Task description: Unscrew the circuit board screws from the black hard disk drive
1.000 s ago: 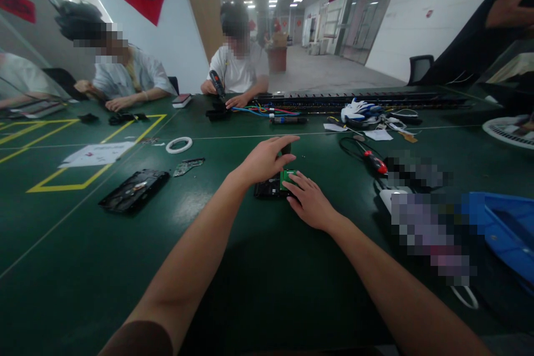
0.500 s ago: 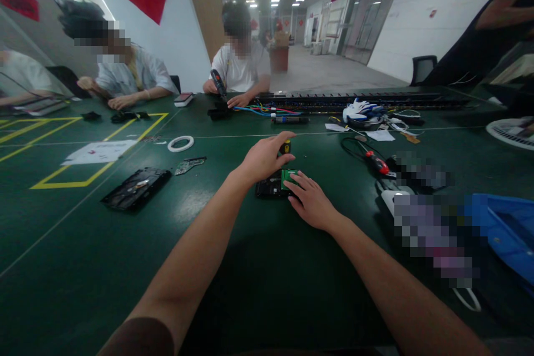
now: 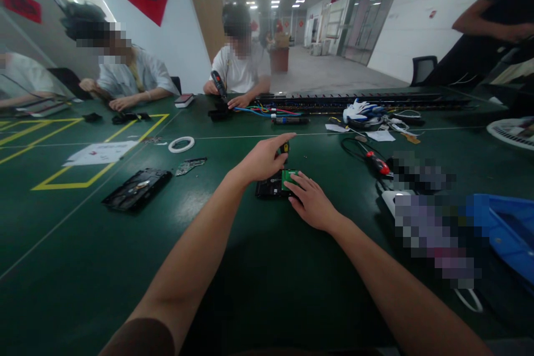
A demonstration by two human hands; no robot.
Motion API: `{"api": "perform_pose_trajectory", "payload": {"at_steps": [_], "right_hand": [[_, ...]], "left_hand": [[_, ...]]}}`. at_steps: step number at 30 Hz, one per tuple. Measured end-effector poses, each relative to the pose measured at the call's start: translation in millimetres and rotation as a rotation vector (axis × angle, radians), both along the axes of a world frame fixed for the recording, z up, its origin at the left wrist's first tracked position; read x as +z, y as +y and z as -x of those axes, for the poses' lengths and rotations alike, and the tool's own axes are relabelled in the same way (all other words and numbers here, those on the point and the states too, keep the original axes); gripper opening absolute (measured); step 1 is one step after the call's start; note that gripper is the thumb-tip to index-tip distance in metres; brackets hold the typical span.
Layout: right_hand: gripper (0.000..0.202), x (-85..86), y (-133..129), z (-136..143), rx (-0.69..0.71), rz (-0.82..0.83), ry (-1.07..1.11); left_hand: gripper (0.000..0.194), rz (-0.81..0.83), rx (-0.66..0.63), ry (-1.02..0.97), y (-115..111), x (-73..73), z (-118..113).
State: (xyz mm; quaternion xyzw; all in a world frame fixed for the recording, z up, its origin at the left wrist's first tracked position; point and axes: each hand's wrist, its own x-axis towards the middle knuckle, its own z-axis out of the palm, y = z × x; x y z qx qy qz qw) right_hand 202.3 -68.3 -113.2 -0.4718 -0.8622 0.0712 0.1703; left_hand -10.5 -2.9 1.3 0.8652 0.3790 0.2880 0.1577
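Note:
My left hand (image 3: 263, 157) is closed around a small screwdriver with a yellow and black handle (image 3: 285, 148). It is held upright, and its lower part is hidden behind the fingers. Below it lies an opened black device housing (image 3: 269, 187) with a green circuit board (image 3: 288, 177) in its right part. My right hand (image 3: 311, 200) rests with fingers spread over the right edge of the board and housing, covering that side.
To the left lie another black housing (image 3: 137, 189), a loose circuit board (image 3: 191, 166) and a white ring (image 3: 181, 144). To the right are a red-handled screwdriver (image 3: 377, 163), gloves (image 3: 362, 112) and a blue bin (image 3: 507, 228). Across the table a person (image 3: 240, 67) holds a power tool.
My left thumb and fingers have drawn closer together around the screwdriver handle. My right hand and the housing have stayed in place.

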Motion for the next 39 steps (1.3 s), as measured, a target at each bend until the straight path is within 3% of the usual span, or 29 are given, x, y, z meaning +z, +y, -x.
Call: {"api": "perform_pose_trajectory", "payload": {"at_steps": [15, 23, 34, 39], "right_hand": [[0.048, -1.4, -0.4, 0.4, 0.008, -0.037, 0.005], [0.048, -1.8, 0.1, 1.0, 0.005, -0.029, 0.006], [0.049, 0.2, -0.7, 0.6, 0.012, -0.024, 0.013], [0.049, -0.2, -0.3, 1.1, 0.007, -0.020, 0.001]], "left_hand": [[0.050, -0.146, 0.057, 0.084, 5.8, -5.3, -1.1], [0.059, -0.029, -0.024, -0.001, -0.1, -1.9, 0.5], [0.049, -0.142, 0.099, 0.076, 2.6, -2.4, -2.5], [0.037, -0.167, 0.085, 0.057, 3.6, -5.0, -3.8]]}}
